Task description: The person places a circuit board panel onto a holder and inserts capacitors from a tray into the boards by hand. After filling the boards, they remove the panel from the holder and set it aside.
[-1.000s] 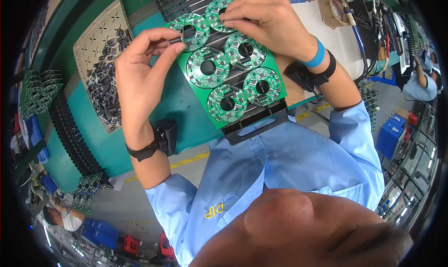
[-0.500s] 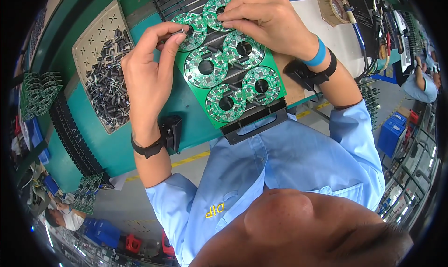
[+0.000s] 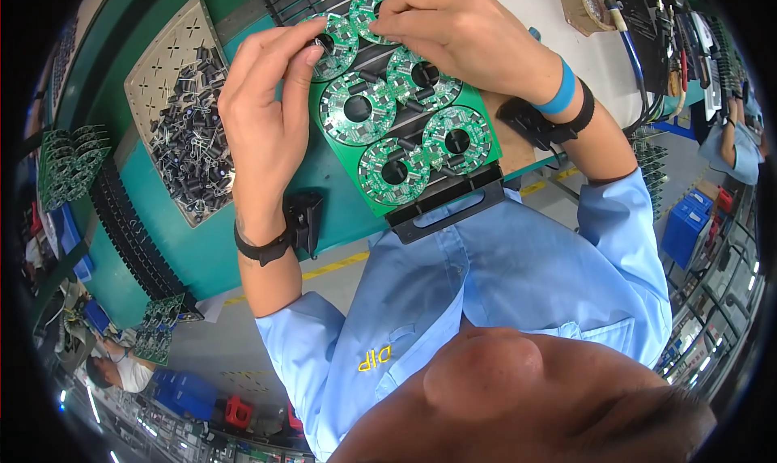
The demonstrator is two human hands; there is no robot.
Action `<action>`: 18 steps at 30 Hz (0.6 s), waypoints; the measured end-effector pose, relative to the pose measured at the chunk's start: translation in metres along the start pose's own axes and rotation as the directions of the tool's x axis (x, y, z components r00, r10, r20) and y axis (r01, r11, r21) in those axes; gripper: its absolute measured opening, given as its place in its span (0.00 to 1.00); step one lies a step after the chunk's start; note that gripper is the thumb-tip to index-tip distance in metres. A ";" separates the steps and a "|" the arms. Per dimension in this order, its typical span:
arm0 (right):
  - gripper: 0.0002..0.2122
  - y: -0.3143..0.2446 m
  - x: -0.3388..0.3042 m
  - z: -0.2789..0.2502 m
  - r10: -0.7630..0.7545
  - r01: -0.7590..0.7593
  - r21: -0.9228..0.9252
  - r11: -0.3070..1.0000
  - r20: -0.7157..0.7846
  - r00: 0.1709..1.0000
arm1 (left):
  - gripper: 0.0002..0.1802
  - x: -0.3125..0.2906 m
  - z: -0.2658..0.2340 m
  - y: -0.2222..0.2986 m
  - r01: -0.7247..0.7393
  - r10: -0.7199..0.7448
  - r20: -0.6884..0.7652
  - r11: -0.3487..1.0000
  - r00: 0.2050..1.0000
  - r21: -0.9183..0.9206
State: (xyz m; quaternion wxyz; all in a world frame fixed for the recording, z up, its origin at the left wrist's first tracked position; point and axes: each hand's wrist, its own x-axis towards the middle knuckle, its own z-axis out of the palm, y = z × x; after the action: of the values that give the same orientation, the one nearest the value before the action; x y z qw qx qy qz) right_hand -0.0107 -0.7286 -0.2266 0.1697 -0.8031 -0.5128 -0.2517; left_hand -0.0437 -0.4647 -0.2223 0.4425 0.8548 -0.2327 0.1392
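A green circuit-board panel point(image 3: 479, 107) with several ring-shaped boards, each with a dark hole, lies in a black carrier point(image 3: 453, 214) with a handle at its near end. Black cylindrical parts sit between the rings. My left hand point(image 3: 271, 99) is at the upper-left ring point(image 3: 344, 46), thumb and forefinger nearly together; whatever is between them is too small to make out. Over the upper-right ring point(image 3: 362, 14) my right hand point(image 3: 469, 34) bends its fingers into a pinch, and its fingertips hide what they grip. Left of my left hand, a beige tray point(image 3: 174, 46) holds a heap of black capacitors point(image 3: 190, 135) with wire leads.
A black slotted rail point(image 3: 133, 228) runs along the left of the green table point(image 3: 218, 248), with upright circuit boards point(image 3: 73, 163) at its far end. Cables point(image 3: 631, 66) and a round speaker-like part point(image 3: 595, 6) are at far right. Other people are in the background.
My left hand has shifted slightly, its forefinger reaching further over the upper-left ring; the dark part earlier at its fingertips no longer shows clearly. My right hand stays at the upper-right ring.
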 end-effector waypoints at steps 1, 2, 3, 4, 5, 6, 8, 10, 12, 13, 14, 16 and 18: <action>0.14 -0.003 0.002 -0.004 0.002 -0.002 0.003 1.000 -0.004 1.000 | 0.09 0.000 0.000 0.000 0.001 -0.001 0.003 1.000 1.000 0.004; 0.14 -0.008 0.006 -0.011 0.112 -0.116 0.129 0.985 0.036 0.993 | 0.09 -0.001 0.000 0.001 0.015 -0.016 0.015 1.000 1.000 0.006; 0.15 -0.014 0.009 -0.018 0.214 -0.230 0.249 0.941 0.089 0.973 | 0.09 -0.001 0.000 0.001 0.029 -0.030 0.026 1.000 0.999 0.009; 0.15 -0.017 0.011 -0.021 0.305 -0.340 0.357 0.870 0.153 0.940 | 0.10 -0.001 0.000 0.000 0.043 -0.043 0.038 0.999 0.998 0.013; 0.15 -0.017 0.010 -0.019 0.306 -0.340 0.360 0.869 0.149 0.940 | 0.10 -0.001 0.000 0.000 0.043 -0.043 0.040 0.999 0.998 0.017; 0.15 -0.016 0.008 -0.015 0.282 -0.306 0.364 0.879 0.119 0.952 | 0.09 0.000 0.001 -0.002 0.021 -0.021 0.031 1.000 0.999 0.022; 0.15 -0.014 0.003 -0.011 0.241 -0.245 0.364 0.898 0.057 0.969 | 0.09 0.000 0.003 -0.003 -0.028 0.028 0.021 0.999 0.999 0.026; 0.14 -0.010 0.000 -0.010 0.190 -0.196 0.245 0.949 0.046 0.981 | 0.09 0.001 0.004 -0.001 -0.005 0.004 0.026 1.000 1.000 0.028; 0.13 -0.008 -0.001 -0.010 0.079 -0.078 -0.003 0.997 0.057 0.995 | 0.09 0.002 0.004 0.001 0.049 -0.049 0.024 0.998 0.998 0.027; 0.13 -0.010 0.000 -0.012 0.079 -0.079 -0.005 0.997 0.052 0.996 | 0.09 0.001 0.004 0.000 0.045 -0.046 0.025 0.999 0.999 0.030; 0.12 -0.013 0.003 -0.015 0.177 -0.181 0.141 0.973 0.041 0.983 | 0.09 0.001 0.005 -0.003 0.024 -0.025 0.017 0.999 1.000 0.045; 0.11 -0.017 0.007 -0.020 0.366 -0.357 0.420 0.834 0.062 0.928 | 0.09 0.001 0.006 -0.008 -0.018 0.018 0.000 0.997 1.000 0.072; 0.10 -0.007 0.002 -0.019 0.318 -0.245 0.436 0.866 -0.101 0.943 | 0.09 0.003 0.006 -0.011 -0.016 0.017 -0.008 0.997 1.000 0.071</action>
State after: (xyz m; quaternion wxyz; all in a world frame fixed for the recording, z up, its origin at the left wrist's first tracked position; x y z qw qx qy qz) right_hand -0.0205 -0.7344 -0.2097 0.4153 -0.7900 -0.4153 -0.1758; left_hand -0.0350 -0.4649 -0.2321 0.4116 0.8675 -0.2326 0.1549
